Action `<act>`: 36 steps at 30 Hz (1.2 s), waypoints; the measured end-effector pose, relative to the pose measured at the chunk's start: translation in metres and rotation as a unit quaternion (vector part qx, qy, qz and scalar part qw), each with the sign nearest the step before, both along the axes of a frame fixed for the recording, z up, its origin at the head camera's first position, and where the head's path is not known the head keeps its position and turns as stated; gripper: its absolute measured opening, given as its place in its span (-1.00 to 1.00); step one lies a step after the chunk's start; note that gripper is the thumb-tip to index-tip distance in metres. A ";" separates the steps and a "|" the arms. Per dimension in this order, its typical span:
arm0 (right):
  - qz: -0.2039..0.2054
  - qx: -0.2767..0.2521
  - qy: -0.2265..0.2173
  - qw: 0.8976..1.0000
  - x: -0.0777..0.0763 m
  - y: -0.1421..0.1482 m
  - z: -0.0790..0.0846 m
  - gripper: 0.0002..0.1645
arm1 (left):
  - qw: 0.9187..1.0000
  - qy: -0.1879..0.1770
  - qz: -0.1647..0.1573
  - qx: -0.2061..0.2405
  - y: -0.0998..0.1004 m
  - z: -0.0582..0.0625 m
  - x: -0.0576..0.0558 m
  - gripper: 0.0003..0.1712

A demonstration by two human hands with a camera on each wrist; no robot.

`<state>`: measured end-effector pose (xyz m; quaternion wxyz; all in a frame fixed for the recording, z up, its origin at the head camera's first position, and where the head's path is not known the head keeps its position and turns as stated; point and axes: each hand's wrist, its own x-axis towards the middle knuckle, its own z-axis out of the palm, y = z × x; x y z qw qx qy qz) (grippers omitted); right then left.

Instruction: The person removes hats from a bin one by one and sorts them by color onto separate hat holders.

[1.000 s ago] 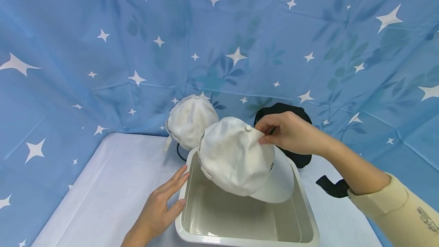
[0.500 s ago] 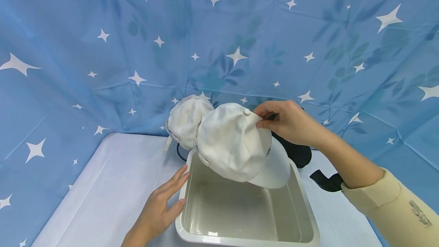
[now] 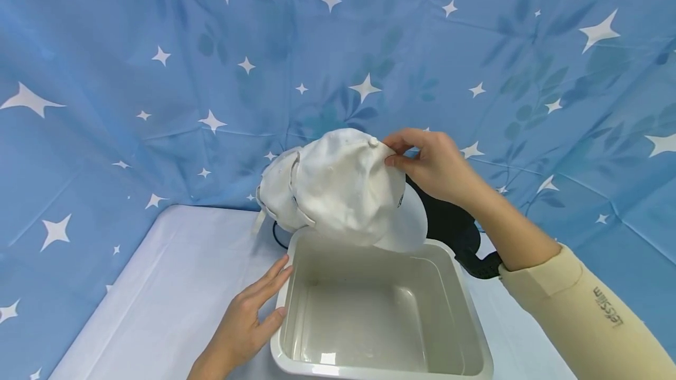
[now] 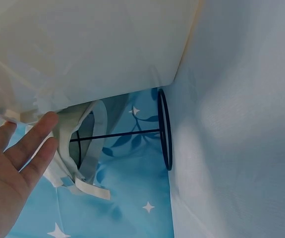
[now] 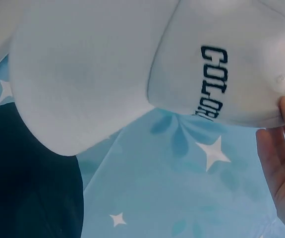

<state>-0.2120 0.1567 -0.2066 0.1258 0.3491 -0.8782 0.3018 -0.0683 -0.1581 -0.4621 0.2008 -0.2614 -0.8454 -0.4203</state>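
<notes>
My right hand (image 3: 433, 163) pinches a white baseball cap (image 3: 345, 186) by its crown, near the top button. The cap hangs above the back edge of a pale plastic tub (image 3: 364, 321), its brim (image 5: 83, 74) pointing right and down. Dark letters (image 5: 214, 79) on its front show in the right wrist view. My left hand (image 3: 240, 318) rests with straight fingers against the tub's left rim. Behind the held cap, a second white cap (image 3: 274, 189) is partly hidden; the left wrist view shows its strap (image 4: 92, 189) and a thin black stand (image 4: 165, 131) under it.
A black cap-like item (image 3: 449, 224) stands behind the tub at right, partly covered by my right hand and the brim. White cloth (image 3: 174, 286) covers the table. A blue curtain (image 3: 296, 34) with white stars hangs close behind.
My right hand has lifted the white cap up, back and slightly left, from over the tub to its back edge, now overlapping the second white cap. The left hand has stayed put.
</notes>
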 end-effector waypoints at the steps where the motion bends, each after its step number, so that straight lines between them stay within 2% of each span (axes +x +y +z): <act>1: -0.005 -0.005 0.002 1.000 -0.001 -0.002 0.001 -0.76 | 1.000 0.000 0.000 -0.001 0.000 0.000 0.000 -0.25; 8: -0.030 -0.025 0.023 0.999 -0.015 -0.010 -0.001 -0.76 | 1.000 -0.001 0.005 -0.008 0.000 0.000 0.000 -0.24; 17: -0.030 -0.055 0.049 0.997 -0.032 -0.023 -0.005 -0.78 | 1.000 -0.005 0.005 -0.008 0.000 0.001 0.000 -0.24; 30: -0.039 -0.101 0.034 0.994 -0.054 -0.046 -0.020 -0.76 | 1.000 -0.009 0.002 0.005 0.001 0.000 0.000 -0.28; 36: -0.041 -0.110 0.039 0.992 -0.062 -0.055 -0.028 -0.75 | 1.000 -0.005 0.009 -0.003 0.000 0.001 0.000 -0.28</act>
